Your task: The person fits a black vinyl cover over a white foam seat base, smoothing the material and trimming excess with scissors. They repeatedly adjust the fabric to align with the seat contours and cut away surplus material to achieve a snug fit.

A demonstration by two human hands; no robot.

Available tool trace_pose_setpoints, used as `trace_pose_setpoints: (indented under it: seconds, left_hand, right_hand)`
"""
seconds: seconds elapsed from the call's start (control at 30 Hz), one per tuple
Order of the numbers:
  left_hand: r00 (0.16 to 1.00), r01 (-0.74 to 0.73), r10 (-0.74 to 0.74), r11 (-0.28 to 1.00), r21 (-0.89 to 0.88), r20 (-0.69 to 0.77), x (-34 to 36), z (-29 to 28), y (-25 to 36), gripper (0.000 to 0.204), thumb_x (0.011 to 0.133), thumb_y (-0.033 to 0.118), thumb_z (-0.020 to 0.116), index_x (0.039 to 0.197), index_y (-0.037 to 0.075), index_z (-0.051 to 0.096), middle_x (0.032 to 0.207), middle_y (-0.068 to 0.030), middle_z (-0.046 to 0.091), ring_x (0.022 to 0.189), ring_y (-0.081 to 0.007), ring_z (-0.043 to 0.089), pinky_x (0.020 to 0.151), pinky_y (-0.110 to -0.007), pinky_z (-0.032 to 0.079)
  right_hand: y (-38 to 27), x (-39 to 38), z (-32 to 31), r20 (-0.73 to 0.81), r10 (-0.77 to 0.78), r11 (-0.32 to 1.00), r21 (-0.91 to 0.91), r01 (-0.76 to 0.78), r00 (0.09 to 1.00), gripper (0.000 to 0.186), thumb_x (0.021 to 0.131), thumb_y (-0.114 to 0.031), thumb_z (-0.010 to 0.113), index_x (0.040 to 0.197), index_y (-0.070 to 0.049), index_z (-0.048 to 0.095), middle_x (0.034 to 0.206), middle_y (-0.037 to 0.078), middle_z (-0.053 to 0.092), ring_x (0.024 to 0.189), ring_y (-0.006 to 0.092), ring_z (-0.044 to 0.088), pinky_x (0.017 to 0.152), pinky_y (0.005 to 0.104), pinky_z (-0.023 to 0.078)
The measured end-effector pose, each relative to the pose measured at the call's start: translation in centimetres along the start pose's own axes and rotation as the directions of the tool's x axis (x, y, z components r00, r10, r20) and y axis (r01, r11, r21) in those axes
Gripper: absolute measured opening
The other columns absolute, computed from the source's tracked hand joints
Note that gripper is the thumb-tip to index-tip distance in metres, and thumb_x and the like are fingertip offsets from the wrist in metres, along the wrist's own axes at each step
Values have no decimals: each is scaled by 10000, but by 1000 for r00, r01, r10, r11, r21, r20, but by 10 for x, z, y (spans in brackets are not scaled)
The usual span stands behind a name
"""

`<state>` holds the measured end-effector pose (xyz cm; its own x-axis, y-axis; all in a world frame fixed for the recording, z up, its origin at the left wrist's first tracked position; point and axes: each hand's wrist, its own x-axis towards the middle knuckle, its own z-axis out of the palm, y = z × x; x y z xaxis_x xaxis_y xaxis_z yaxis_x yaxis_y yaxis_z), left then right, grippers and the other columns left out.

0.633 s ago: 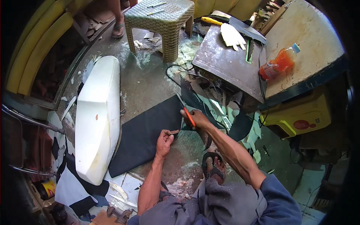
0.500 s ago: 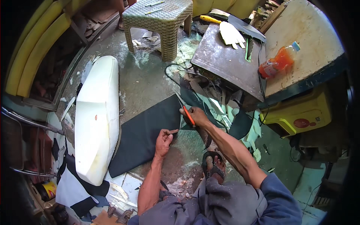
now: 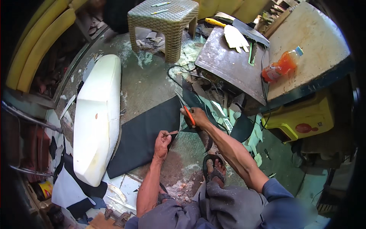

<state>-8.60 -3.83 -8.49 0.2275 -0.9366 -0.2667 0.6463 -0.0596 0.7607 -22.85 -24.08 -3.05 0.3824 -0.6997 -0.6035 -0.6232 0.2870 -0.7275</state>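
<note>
A black sheet of upholstery material (image 3: 145, 131) lies on the floor in front of me. My left hand (image 3: 162, 145) pinches its near right edge between thumb and fingers, with a small corner folded up. In my right hand (image 3: 197, 117) is a pair of scissors (image 3: 189, 115) with orange handles; the blades point to the far left, at the sheet's far right corner. How wide the blades stand apart I cannot make out. To the left of the sheet rests a long white foam seat (image 3: 97, 118), shaped like a motorcycle seat.
A woven-pattern stool (image 3: 172, 40) with pens on top stands ahead. On the right are a metal box (image 3: 221, 53) bearing a white glove (image 3: 235, 38), a bottle of orange drink (image 3: 280, 66) on a worn board, and a yellow plastic stool (image 3: 305, 118). Scraps litter the floor.
The view has shifted slightly. My left hand has turned up the sheet's edge a little, and the scissors have moved slightly left. A dark shape now shows at the far left beside the stool.
</note>
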Motion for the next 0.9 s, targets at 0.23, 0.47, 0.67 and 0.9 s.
trace_pose_setpoints:
  seconds: [0.23,0.47,0.67,0.9]
  left_hand:
    - [960,-199,150,959,-199,-238,3,-2,15,109,985,32,587,1055,100,540,1273,-186,663,1174,-188,587,1040,-311,404]
    - [730,-337,618,697,632,-293,57,55,17,103,916,79,687,998,55,630,1124,-121,675,1052,-274,591,940,-410,457]
    - [742,-226,670,283,932,-24,91,66,-26,79,833,88,711,904,72,683,964,-90,623,1000,-328,559,914,-471,425]
    - [707,-256,704,172,951,63,95,61,-40,103,788,108,722,883,89,688,944,-66,619,1005,-306,563,915,-458,414]
  right_hand:
    - [52,-84,-47,-32,-14,977,-214,7,999,686,855,-684,705,758,-6,665,703,125,674,674,236,656,634,402,495]
    - [37,-128,-43,-482,-157,965,-262,30,862,643,914,-589,700,939,48,622,730,140,632,682,196,571,653,369,479]
    - [52,-116,20,-229,68,997,-28,-76,971,656,888,-642,712,940,7,623,757,62,608,691,170,605,607,342,481]
    - [57,-104,41,-284,65,983,-144,-110,957,780,852,-695,685,1065,54,642,898,211,695,870,344,689,796,418,520]
